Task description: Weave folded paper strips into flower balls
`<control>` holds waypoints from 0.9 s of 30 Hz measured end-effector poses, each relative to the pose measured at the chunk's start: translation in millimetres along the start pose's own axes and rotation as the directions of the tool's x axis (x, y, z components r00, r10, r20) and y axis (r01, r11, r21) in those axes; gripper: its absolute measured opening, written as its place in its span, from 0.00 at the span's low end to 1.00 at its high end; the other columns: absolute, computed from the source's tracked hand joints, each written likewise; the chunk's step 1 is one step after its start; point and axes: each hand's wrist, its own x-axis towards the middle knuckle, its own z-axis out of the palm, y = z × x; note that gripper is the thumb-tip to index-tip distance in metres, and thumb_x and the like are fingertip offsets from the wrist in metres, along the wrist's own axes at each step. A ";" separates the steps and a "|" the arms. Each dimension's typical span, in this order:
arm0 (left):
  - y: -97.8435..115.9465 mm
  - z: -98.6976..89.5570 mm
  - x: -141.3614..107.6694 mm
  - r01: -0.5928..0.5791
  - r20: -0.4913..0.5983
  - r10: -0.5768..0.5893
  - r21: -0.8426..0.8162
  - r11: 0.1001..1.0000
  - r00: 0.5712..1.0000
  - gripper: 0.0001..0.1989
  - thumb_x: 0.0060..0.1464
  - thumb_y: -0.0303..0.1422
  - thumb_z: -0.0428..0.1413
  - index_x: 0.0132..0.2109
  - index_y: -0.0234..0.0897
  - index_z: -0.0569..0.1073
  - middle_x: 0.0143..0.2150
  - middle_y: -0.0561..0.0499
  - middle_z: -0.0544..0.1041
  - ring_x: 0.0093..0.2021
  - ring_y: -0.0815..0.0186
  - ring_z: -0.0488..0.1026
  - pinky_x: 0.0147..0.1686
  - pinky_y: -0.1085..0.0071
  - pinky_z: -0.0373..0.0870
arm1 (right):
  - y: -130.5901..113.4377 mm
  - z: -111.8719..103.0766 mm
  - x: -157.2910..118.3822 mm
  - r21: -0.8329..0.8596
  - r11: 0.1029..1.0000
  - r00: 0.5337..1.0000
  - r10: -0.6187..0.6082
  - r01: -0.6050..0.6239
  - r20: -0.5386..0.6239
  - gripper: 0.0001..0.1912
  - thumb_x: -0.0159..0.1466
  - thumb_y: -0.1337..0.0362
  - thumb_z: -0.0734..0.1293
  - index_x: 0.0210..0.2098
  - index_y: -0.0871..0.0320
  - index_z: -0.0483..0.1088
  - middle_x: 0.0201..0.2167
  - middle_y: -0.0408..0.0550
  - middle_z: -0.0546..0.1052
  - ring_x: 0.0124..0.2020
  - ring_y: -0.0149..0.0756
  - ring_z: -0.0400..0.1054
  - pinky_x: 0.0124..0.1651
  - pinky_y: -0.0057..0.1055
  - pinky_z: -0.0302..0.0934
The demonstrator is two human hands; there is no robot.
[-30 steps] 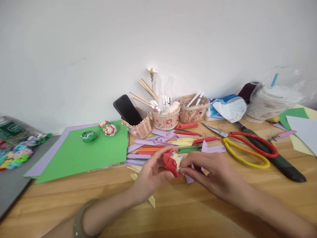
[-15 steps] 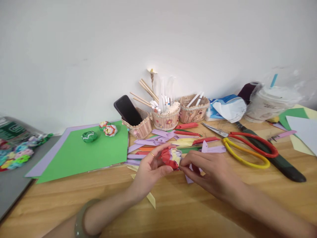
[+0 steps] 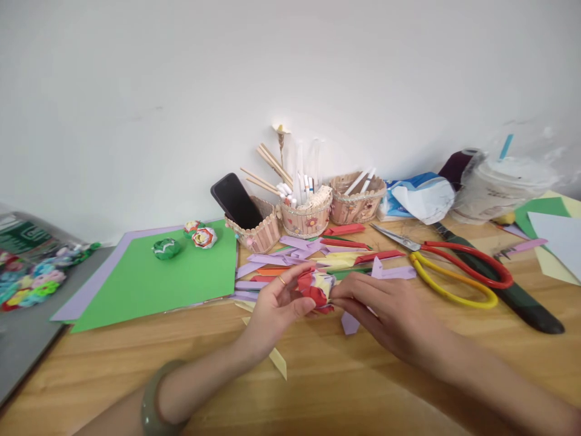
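Two hands on one red-and-pale-yellow folded paper piece [image 3: 320, 287], over the wooden table [image 3: 327, 387], near middle of view. Held from the left by the left hand [image 3: 275, 309], gripped between thumb and curled fingers. Pinched at its right edge by thumb and forefinger of the right hand [image 3: 393, 309]; exact fingertip contact too small to make out. Lies directly between both hands, touching both, so neither hand nearer; more of it inside the left. Red part toward the left palm, pale yellow and white part toward the right fingertips. Compact, roundish, no clear long axis. Just behind it, a spread of folded paper strips [image 3: 302, 245], mostly lying left to right: purple, red, yellow, green, orange. Near the left wrist, a loose pale yellow strip [image 3: 278, 363]. Well apart at left, on a green sheet [image 3: 177, 284], a dark green paper ball [image 3: 166, 249] plus a white-and-red rosette [image 3: 204, 238]. Right of the strips, scissors [image 3: 414, 245], blades away from the body, untouched by either hand. Against the wall, decorated baskets [image 3: 306, 224], with a phone [image 3: 238, 203] leaning in the leftmost.
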 end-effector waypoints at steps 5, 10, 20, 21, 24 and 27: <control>-1.0 0.5 -0.8 -0.017 0.046 0.018 -0.028 0.999 0.999 0.24 0.43 0.33 0.63 0.50 0.43 0.70 0.44 0.47 0.74 0.38 0.66 0.72 0.37 0.69 0.71 | -5.6 -0.8 2.3 0.170 0.978 0.993 0.113 -0.120 0.046 0.06 0.62 0.69 0.62 0.29 0.59 0.68 0.21 0.42 0.71 0.21 0.26 0.63 0.23 0.22 0.54; -0.9 0.6 -0.4 -0.024 0.067 0.027 -0.048 0.999 0.997 0.24 0.42 0.32 0.64 0.49 0.43 0.71 0.45 0.48 0.74 0.38 0.67 0.72 0.41 0.69 0.70 | -7.2 1.1 2.9 0.212 0.961 0.984 0.173 -0.179 0.046 0.06 0.60 0.70 0.63 0.27 0.59 0.68 0.19 0.40 0.70 0.19 0.24 0.60 0.21 0.21 0.53; 3.4 3.1 -1.6 0.008 -0.028 -0.010 -0.093 0.996 1.000 0.24 0.43 0.34 0.63 0.50 0.41 0.70 0.48 0.46 0.73 0.38 0.65 0.73 0.30 0.75 0.70 | -5.5 -0.6 0.1 0.014 0.998 0.965 -0.057 0.063 -0.254 0.06 0.59 0.74 0.62 0.33 0.58 0.66 0.22 0.40 0.69 0.19 0.23 0.60 0.22 0.22 0.54; 4.5 3.9 -1.7 0.017 -0.041 -0.022 -0.108 0.994 0.999 0.24 0.43 0.34 0.63 0.50 0.41 0.70 0.46 0.46 0.74 0.37 0.65 0.73 0.29 0.75 0.70 | -4.7 -0.3 -0.6 -0.021 0.997 0.956 -0.082 0.079 -0.280 0.07 0.58 0.75 0.62 0.34 0.58 0.66 0.23 0.40 0.69 0.19 0.23 0.60 0.22 0.22 0.55; 6.5 5.8 -2.0 0.033 -0.079 -0.044 -0.145 0.989 0.996 0.25 0.41 0.35 0.64 0.49 0.40 0.71 0.45 0.46 0.75 0.37 0.66 0.73 0.28 0.77 0.70 | -2.7 0.7 -1.8 -0.165 0.976 0.934 -0.188 0.142 -0.305 0.11 0.58 0.74 0.64 0.40 0.59 0.66 0.25 0.43 0.72 0.22 0.26 0.63 0.23 0.23 0.56; 6.2 5.9 -2.4 0.048 -0.089 -0.063 -0.162 0.986 0.994 0.25 0.41 0.35 0.64 0.49 0.40 0.71 0.45 0.47 0.75 0.37 0.66 0.73 0.28 0.77 0.70 | -2.6 0.5 -1.7 -0.190 0.957 0.927 -0.264 0.218 -0.266 0.11 0.57 0.75 0.64 0.40 0.60 0.67 0.26 0.45 0.74 0.24 0.28 0.65 0.25 0.24 0.58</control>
